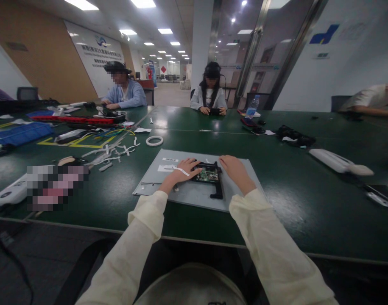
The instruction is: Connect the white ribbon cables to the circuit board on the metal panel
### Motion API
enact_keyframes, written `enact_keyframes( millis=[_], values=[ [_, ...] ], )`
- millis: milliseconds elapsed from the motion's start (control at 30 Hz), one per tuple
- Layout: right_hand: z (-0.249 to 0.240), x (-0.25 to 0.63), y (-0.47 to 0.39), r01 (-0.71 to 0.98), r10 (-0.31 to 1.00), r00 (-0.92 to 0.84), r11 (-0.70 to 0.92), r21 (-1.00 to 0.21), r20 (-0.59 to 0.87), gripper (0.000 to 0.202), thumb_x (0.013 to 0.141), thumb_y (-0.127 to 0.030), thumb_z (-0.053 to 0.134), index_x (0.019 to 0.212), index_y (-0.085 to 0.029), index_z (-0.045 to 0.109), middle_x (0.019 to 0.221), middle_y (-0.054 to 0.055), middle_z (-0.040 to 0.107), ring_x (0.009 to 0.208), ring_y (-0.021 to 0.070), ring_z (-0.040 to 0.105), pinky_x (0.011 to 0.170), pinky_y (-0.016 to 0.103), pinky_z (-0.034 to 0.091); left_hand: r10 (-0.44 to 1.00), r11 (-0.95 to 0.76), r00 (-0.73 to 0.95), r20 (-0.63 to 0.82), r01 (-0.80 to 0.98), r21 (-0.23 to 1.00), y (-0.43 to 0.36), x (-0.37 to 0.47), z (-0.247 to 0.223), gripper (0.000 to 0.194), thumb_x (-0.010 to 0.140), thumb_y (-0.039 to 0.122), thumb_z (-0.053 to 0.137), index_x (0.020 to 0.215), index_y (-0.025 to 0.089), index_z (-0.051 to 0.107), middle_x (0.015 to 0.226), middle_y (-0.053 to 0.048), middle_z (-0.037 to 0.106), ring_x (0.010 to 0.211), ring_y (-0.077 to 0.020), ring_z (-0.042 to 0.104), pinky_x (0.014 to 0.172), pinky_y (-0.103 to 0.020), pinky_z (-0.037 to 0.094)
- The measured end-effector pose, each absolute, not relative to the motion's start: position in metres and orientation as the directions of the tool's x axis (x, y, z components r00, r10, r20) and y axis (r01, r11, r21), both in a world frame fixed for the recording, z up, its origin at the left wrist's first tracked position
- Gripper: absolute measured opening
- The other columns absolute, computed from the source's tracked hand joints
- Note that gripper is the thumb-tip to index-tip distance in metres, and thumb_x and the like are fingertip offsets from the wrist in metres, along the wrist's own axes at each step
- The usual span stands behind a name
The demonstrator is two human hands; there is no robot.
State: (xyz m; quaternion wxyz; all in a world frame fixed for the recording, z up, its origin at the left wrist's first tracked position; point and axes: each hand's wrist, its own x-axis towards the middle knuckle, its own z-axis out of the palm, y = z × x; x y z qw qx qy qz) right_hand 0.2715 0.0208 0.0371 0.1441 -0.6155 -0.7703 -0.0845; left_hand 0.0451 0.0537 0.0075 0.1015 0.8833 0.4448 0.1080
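Observation:
A flat grey panel [158, 161] lies on the green table in front of me. On it sits a black frame [217, 190] around a green circuit board [207, 174]. My left hand [183, 170] is open, its fingers stretched over the left side of the frame and board; a white strip lies across its back. At the frame's upper right corner, my right hand [234, 169] is closed with curled fingers. Whatever may be in that hand is hidden. A thin grey cable [151, 183] runs over the panel's left part, beside white labels [166, 168].
A white tape roll [154, 141] and scattered white strips [120, 151] lie to the left, beyond a white device [18, 186]. A blue tray [22, 134] stands farther left. At right is another white device [336, 161]. A bottle [252, 106] and several people are across the table.

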Motion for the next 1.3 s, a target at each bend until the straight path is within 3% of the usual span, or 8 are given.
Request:
enact_keyframes(
  millis=[300, 467, 567, 700, 900, 1033, 1133, 1300],
  values=[
    [0.031, 0.270, 0.027, 0.921, 0.862, -0.136, 0.291, -0.257, 0.489, 0.026, 0.088, -0.024, 0.039, 0.088, -0.015, 0.064, 0.085, 0.008, 0.063, 0.080, 0.0166, 0.056, 0.073, 0.026, 0.037, 0.818, -0.562, 0.572, 0.066, 0.770, 0.302, 0.052, 0.045, 0.009, 0.063, 0.084, 0.064, 0.020, 0.136, 0.030, 0.031, 0.144, -0.006, 0.028, 0.133, -0.0262, 0.021, 0.106, -0.044, 0.017],
    [0.037, 0.265, 0.025, 0.837, 0.769, 0.076, 0.296, -0.459, 0.635, 0.029, 0.086, -0.029, 0.040, 0.084, -0.015, 0.065, 0.080, 0.007, 0.064, 0.073, 0.0163, 0.057, 0.072, 0.028, 0.041, 0.823, -0.556, 0.562, 0.086, 0.762, 0.332, 0.051, 0.046, 0.009, 0.062, 0.083, 0.064, 0.023, 0.134, 0.030, 0.033, 0.143, -0.006, 0.031, 0.133, -0.0266, 0.022, 0.106, -0.045, 0.017],
    [0.040, 0.262, 0.024, 0.667, 0.801, 0.210, 0.302, -0.681, 0.561, 0.028, 0.082, -0.034, 0.045, 0.084, -0.015, 0.065, 0.075, 0.006, 0.065, 0.067, 0.0151, 0.060, 0.067, 0.027, 0.045, 0.828, -0.549, 0.553, 0.097, 0.761, 0.345, 0.048, 0.046, 0.010, 0.060, 0.083, 0.062, 0.027, 0.133, 0.030, 0.035, 0.143, -0.007, 0.031, 0.132, -0.0280, 0.023, 0.105, -0.046, 0.018],
    [0.037, 0.258, 0.026, 0.405, 0.912, 0.204, 0.253, -0.879, 0.357, 0.027, 0.075, -0.038, 0.053, 0.080, -0.014, 0.065, 0.069, 0.004, 0.065, 0.061, 0.0139, 0.061, 0.059, 0.025, 0.050, 0.837, -0.540, 0.520, 0.171, 0.738, 0.404, 0.047, 0.045, 0.010, 0.059, 0.083, 0.058, 0.035, 0.132, 0.025, 0.038, 0.140, -0.009, 0.036, 0.130, -0.0284, 0.028, 0.104, -0.046, 0.022],
    [0.032, 0.253, 0.029, 0.243, 0.956, 0.183, 0.184, -0.952, 0.231, 0.026, 0.070, -0.039, 0.058, 0.075, -0.014, 0.063, 0.065, 0.004, 0.064, 0.056, 0.0123, 0.060, 0.058, 0.026, 0.052, 0.760, -0.649, 0.455, 0.464, 0.496, 0.577, 0.049, 0.048, 0.016, 0.059, 0.080, 0.046, 0.051, 0.128, 0.014, 0.041, 0.127, -0.012, 0.050, 0.116, -0.0203, 0.047, 0.098, -0.033, 0.036],
    [0.030, 0.247, 0.028, 0.224, 0.971, 0.127, 0.172, -0.959, 0.204, 0.026, 0.069, -0.040, 0.059, 0.074, -0.014, 0.063, 0.066, 0.004, 0.064, 0.057, 0.0128, 0.060, 0.058, 0.026, 0.053, 0.757, -0.652, 0.425, 0.496, 0.441, 0.617, 0.042, 0.055, 0.026, 0.031, 0.081, 0.038, 0.051, 0.099, 0.016, 0.062, 0.093, -0.006, 0.067, 0.087, -0.0165, 0.061, 0.082, -0.028, 0.045],
    [0.030, 0.242, 0.027, 0.194, 0.979, 0.081, 0.169, -0.966, 0.188, 0.028, 0.069, -0.042, 0.060, 0.074, -0.015, 0.062, 0.067, 0.005, 0.064, 0.058, 0.0134, 0.060, 0.058, 0.027, 0.053, 0.773, -0.634, 0.408, 0.485, 0.502, 0.589, 0.039, 0.057, 0.029, 0.024, 0.082, 0.032, 0.048, 0.076, 0.016, 0.066, 0.073, -0.002, 0.067, 0.072, -0.0147, 0.061, 0.072, -0.025, 0.045],
    [0.033, 0.243, 0.023, 0.148, 0.980, 0.077, 0.172, -0.974, 0.185, 0.036, 0.074, -0.049, 0.055, 0.077, -0.014, 0.062, 0.068, 0.006, 0.063, 0.061, 0.0129, 0.060, 0.060, 0.026, 0.052, 0.773, -0.587, 0.315, 0.552, 0.686, 0.430, 0.058, 0.019, 0.042, 0.024, 0.083, 0.028, 0.045, 0.081, 0.016, 0.066, 0.082, -0.005, 0.068, 0.076, -0.0160, 0.060, 0.072, -0.026, 0.044]
  ],
)
